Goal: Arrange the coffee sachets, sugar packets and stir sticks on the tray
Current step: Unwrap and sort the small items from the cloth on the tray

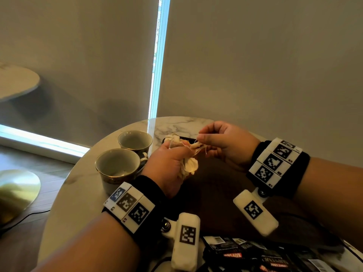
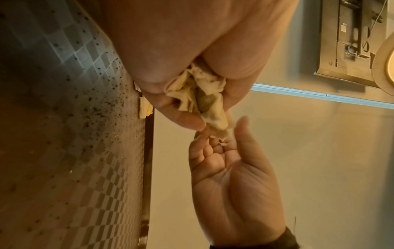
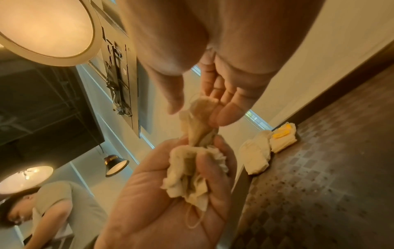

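Observation:
My left hand (image 1: pixel 170 163) grips a crumpled bundle of white paper sachets with strings (image 1: pixel 189 165) above the dark patterned tray (image 1: pixel 214 185). My right hand (image 1: pixel 210 142) pinches one sachet (image 3: pixel 200 121) at the bundle's top between thumb and fingers. In the right wrist view the bundle (image 3: pixel 187 176) lies in the left palm (image 3: pixel 160 210), and two white sachets (image 3: pixel 255 156), one with a yellow tag (image 3: pixel 283 134), lie on the tray (image 3: pixel 330 176) near its far edge. Black coffee sachets (image 1: pixel 255 254) lie in a heap at the table's near edge. I see no stir sticks.
Two empty gold-rimmed cups (image 1: pixel 117 165) (image 1: pixel 135 141) stand on the round marble table (image 1: pixel 78 183), just left of the tray. Grey blinds hang close behind the table. Another person (image 3: pixel 53 210) shows in the right wrist view.

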Motion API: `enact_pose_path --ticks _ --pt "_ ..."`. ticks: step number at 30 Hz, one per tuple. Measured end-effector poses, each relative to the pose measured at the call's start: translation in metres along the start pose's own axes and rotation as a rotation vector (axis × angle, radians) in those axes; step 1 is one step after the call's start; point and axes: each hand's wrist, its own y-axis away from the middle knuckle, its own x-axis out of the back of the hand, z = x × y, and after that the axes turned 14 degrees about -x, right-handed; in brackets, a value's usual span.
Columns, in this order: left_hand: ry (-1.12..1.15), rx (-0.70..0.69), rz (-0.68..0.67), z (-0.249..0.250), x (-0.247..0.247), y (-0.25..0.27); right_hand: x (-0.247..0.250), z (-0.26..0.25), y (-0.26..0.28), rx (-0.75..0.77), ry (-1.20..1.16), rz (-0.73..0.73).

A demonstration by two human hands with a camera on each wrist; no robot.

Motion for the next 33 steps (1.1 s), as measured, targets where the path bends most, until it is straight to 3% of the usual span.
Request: enact_pose_path --ticks 9,16,21,26,33 --pt "0.043 0.007 0.032 -0.001 0.002 -0.006 0.003 0.004 -0.003 0.008 -0.028 0.009" --pt "0.069 -0.005 -0.024 -0.002 0.0 -0.005 0.001 0.004 -0.001 0.026 0.068 -0.006" --pt "0.036 -0.059 0.019 -0.004 0.003 -0.009 0.008 0.003 -0.001 0.009 0.048 -0.084" --pt "0.012 -0.084 0.117 -0.001 0.003 -0.008 0.022 0.004 -0.006 -0.05 0.106 -0.041" --pt "-0.208 0.097 0.097 -0.004 0.002 -0.006 0.045 -0.008 -0.021 -0.145 0.596 0.115"
